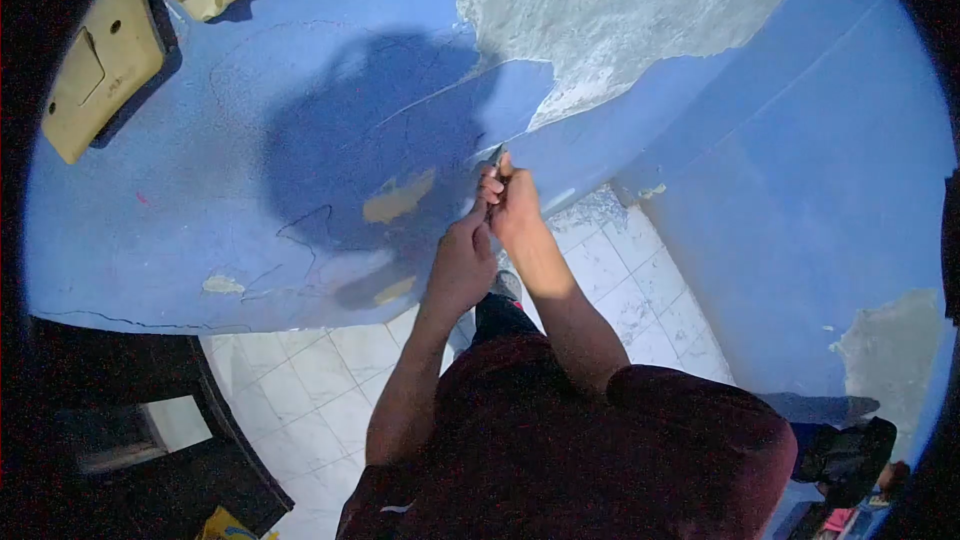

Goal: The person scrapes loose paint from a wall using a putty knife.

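Observation:
My right hand point(517, 207) is closed around a slim hand tool that looks like a scraper, its pointed grey metal blade point(498, 153) sticking out past the fingers. Just below, my left hand point(464, 265) grips the lower end of the same tool, most of whose handle is hidden. The blade tip meets the blue wall point(590, 145) at the edge of the paint. Above it spreads a bare grey plaster patch point(620, 20) with a ragged border. A thin crack line runs left from the tip across the paint.
Cream plastic panels point(105, 55) hang on the wall at upper left. White tiled floor point(300, 380) lies below, with my shoe point(507, 285) near the wall's foot. Dark furniture point(150, 430) stands at lower left. Another peeled patch point(890, 350) and a dark bag-like item point(850, 460) are at right.

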Tool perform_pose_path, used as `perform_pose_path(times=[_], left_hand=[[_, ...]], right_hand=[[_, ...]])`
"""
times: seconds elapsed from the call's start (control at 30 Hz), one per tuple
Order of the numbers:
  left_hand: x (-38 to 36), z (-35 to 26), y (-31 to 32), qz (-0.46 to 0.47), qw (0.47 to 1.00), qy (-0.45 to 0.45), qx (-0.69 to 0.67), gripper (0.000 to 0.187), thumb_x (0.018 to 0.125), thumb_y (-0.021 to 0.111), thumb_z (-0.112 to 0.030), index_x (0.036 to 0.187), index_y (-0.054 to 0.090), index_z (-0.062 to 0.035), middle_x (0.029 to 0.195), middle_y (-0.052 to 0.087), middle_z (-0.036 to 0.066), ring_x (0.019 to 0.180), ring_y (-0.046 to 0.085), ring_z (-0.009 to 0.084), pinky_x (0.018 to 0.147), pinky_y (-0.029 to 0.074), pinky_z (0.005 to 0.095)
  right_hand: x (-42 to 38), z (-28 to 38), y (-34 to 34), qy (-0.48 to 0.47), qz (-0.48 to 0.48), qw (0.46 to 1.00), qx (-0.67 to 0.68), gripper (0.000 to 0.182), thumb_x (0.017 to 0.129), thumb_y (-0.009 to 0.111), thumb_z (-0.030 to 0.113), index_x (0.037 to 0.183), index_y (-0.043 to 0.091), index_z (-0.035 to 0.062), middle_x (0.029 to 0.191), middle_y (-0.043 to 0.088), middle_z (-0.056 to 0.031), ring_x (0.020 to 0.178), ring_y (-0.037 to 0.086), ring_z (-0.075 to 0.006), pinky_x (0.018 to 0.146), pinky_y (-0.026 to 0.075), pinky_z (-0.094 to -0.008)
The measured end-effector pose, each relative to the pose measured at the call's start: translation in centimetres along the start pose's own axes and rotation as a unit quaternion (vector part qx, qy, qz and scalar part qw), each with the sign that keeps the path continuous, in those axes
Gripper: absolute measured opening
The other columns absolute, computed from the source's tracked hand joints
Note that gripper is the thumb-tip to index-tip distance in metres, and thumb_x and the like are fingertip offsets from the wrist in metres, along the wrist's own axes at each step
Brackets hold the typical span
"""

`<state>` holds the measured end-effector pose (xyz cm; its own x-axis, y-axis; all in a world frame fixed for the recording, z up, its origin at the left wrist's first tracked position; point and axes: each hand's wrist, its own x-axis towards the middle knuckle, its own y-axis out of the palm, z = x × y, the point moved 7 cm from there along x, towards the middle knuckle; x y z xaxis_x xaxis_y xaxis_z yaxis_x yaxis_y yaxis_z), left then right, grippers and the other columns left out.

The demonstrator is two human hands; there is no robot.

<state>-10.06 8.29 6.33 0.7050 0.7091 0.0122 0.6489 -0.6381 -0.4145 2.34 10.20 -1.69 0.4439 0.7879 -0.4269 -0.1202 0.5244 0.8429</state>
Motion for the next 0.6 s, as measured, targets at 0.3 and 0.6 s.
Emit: perform_pose_path(times=[0.3,0.6], left_hand=[[0.8,-0.9,0.6,0.022,1.000,0.009,0.018,0.037,0.093,0.042,-0.006,0.127,0.047,0.0087,0.087,0.061,0.028,0.082,0.063,0.0314,0.076,0.047,0.0400],[1.6,-1.3,1.7,0.012,1.000,0.006,-0.006,0.042,0.089,0.040,-0.006,0.129,0.047,0.0050,0.100,0.059,0.034,0.100,0.057,0.0467,0.085,0.045,0.0456]], right_hand=[[0.3,1.0,-0.3,0.024,-0.013,0.999,0.035,0.019,0.098,0.047,0.027,0.088,0.045,0.0101,0.071,0.049,-0.0043,0.049,0.038,-0.0097,0.041,0.031,-0.0221],[1.2,2.2,-1.2,0.023,-0.013,0.999,0.020,0.020,0.097,0.047,0.027,0.084,0.047,0.0119,0.069,0.049,-0.0041,0.048,0.039,-0.0103,0.040,0.032,-0.0241]])
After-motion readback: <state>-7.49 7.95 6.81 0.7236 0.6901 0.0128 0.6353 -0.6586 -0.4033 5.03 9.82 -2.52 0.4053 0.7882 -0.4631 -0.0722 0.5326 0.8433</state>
